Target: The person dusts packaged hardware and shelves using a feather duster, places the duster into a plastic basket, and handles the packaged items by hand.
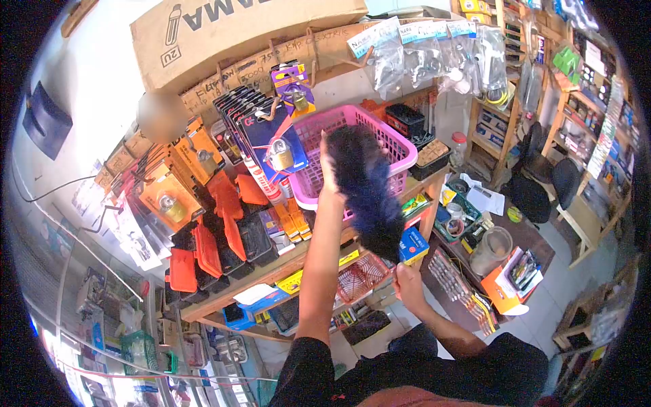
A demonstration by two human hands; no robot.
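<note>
A long wooden bench (pixel 234 292) is seen crossing the view, its left corner at lower left. Above its rear edge, a large brown cardboard box (pixel 251 41) with dark printing is noted. Toward the bench's right end, a pink perforated plastic basket (pixel 406 161) is placed. In front of it, a dark blue-black fluffy duster (pixel 366 183) is held tilted, the basket's middle being covered by it.

Along the front edge near the left corner, black plastic bins with orange lids (pixel 259 245) are lined up. Behind them, carded brass padlocks on blue (pixel 280 154) and orange (pixel 173 207) backings are displayed. A small blue-and-yellow carton (pixel 412 245) is observed beside the duster's lower end.

The right hand (pixel 408 286) is found closed around the duster's lower end. The left hand (pixel 330 163) is raised at the duster's upper left side; its fingers are partly hidden, and its grip cannot be determined.
</note>
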